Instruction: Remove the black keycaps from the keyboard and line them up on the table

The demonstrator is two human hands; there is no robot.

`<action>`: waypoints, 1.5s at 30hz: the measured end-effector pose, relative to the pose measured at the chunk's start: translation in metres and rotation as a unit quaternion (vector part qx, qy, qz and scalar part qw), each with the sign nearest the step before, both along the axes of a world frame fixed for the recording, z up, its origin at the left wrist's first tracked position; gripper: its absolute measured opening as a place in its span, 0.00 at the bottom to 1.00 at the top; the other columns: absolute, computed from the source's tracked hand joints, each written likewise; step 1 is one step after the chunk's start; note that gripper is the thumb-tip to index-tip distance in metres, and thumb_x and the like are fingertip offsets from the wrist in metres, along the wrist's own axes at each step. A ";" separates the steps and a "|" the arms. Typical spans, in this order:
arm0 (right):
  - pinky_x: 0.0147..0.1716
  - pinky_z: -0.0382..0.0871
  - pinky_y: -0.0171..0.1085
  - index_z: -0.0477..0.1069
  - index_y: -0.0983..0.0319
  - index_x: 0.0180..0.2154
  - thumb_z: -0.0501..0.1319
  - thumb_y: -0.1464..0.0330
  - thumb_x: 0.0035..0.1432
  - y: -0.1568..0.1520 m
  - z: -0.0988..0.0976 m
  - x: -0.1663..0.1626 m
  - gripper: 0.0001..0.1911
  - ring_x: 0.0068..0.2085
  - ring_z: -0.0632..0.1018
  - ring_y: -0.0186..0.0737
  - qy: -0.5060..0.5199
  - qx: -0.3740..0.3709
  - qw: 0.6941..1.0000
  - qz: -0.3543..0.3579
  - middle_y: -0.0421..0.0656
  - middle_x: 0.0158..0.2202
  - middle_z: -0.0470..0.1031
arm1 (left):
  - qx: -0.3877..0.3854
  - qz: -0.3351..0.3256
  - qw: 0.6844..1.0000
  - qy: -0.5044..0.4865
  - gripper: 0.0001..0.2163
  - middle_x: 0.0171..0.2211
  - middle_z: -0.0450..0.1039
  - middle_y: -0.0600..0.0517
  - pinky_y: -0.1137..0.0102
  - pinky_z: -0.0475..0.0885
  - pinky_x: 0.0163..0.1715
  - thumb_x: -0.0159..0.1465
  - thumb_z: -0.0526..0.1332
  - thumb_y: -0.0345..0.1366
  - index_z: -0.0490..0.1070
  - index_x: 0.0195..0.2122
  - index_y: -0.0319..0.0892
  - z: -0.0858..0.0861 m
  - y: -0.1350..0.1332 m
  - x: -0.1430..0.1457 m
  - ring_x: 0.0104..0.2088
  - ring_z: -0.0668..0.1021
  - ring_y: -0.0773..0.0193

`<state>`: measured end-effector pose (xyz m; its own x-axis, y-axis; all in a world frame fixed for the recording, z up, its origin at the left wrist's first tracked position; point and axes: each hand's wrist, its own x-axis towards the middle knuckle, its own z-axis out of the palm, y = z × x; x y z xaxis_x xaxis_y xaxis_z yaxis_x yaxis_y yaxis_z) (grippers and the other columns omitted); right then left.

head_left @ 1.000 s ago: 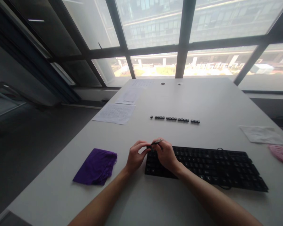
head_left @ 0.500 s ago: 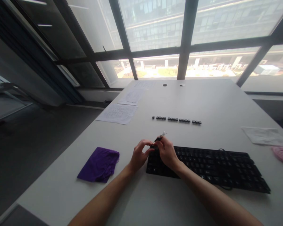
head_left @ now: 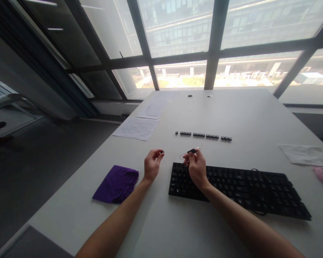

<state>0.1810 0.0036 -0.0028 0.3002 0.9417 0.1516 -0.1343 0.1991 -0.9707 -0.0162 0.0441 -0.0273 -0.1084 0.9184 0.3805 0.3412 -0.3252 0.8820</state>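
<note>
Pinching small black keycap [head_left: 162,152] in left hand [head_left: 151,165], near frame centre. Grasping wire keycap puller [head_left: 192,151] in right hand [head_left: 197,170], by upper-left end of keyboard [head_left: 237,188], lower right. Might drop small black keycap from slight hold; might snag keyboard with puller if lowered carelessly; might scatter keycap row [head_left: 198,135], right of centre, by reaching too low.

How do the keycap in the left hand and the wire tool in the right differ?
Size: the keycap is tiny, pinched in the left hand; the wire tool is longer, sticking out on both sides of the right hand's grip.
Shape: the keycap is a compact block; the wire tool has a black middle with thin wire at both ends.
Shared: both are partly dark and finger-held.
</note>
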 end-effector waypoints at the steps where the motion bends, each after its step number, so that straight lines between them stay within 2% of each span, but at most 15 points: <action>1: 0.22 0.66 0.34 0.63 0.60 0.37 0.55 0.58 0.67 0.000 0.000 0.000 0.12 0.25 0.74 0.36 -0.003 0.001 1.000 0.002 0.42 0.30 0.77 | -0.007 0.005 1.000 0.004 0.12 0.38 0.77 0.49 0.67 0.75 0.43 0.62 0.67 0.41 0.75 0.42 0.40 -0.002 0.006 -0.003 0.38 0.79 0.63; 4: 0.23 0.66 0.34 0.64 0.60 0.36 0.55 0.57 0.67 -0.001 0.000 0.000 0.13 0.25 0.74 0.36 -0.011 0.003 1.000 0.005 0.43 0.30 0.77 | -0.013 0.015 0.999 0.047 0.11 0.38 0.78 0.48 0.66 0.76 0.43 0.60 0.67 0.40 0.77 0.41 0.40 -0.002 0.028 0.000 0.37 0.80 0.63; 9: 0.24 0.67 0.34 0.65 0.60 0.35 0.56 0.57 0.67 -0.002 0.000 0.001 0.14 0.25 0.74 0.35 -0.016 0.010 1.000 0.007 0.43 0.30 0.77 | -0.030 0.015 0.992 0.121 0.07 0.38 0.79 0.47 0.68 0.77 0.41 0.58 0.67 0.32 0.79 0.37 0.39 0.000 0.074 0.029 0.34 0.80 0.63; 15: 0.26 0.68 0.35 0.66 0.60 0.35 0.55 0.59 0.67 -0.002 -0.002 0.003 0.12 0.26 0.74 0.36 -0.033 0.010 0.999 0.014 0.43 0.30 0.77 | -0.051 0.032 0.988 0.139 0.12 0.37 0.81 0.46 0.69 0.76 0.41 0.56 0.67 0.29 0.78 0.42 0.37 -0.006 0.112 0.061 0.35 0.80 0.63; 21: 0.27 0.67 0.35 0.65 0.60 0.34 0.55 0.60 0.67 -0.002 -0.001 0.002 0.12 0.26 0.73 0.37 -0.046 0.009 0.998 0.032 0.42 0.29 0.76 | -0.053 0.035 0.985 0.159 0.12 0.36 0.81 0.47 0.72 0.74 0.39 0.56 0.68 0.32 0.78 0.42 0.38 -0.008 0.120 0.067 0.33 0.80 0.64; 45: 0.26 0.67 0.36 0.66 0.60 0.34 0.57 0.59 0.66 -0.003 0.000 0.000 0.12 0.26 0.73 0.38 -0.038 0.007 0.998 0.056 0.42 0.28 0.76 | -0.049 0.048 0.980 0.188 0.11 0.36 0.82 0.47 0.71 0.73 0.38 0.56 0.70 0.35 0.79 0.40 0.40 -0.009 0.124 0.068 0.34 0.80 0.61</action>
<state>0.1815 0.0006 -0.0032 0.1794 0.9667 0.1827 -0.0820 0.1998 -0.9764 0.0513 0.1684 -0.0359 -0.0658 0.9451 0.3200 0.6733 -0.1946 0.7133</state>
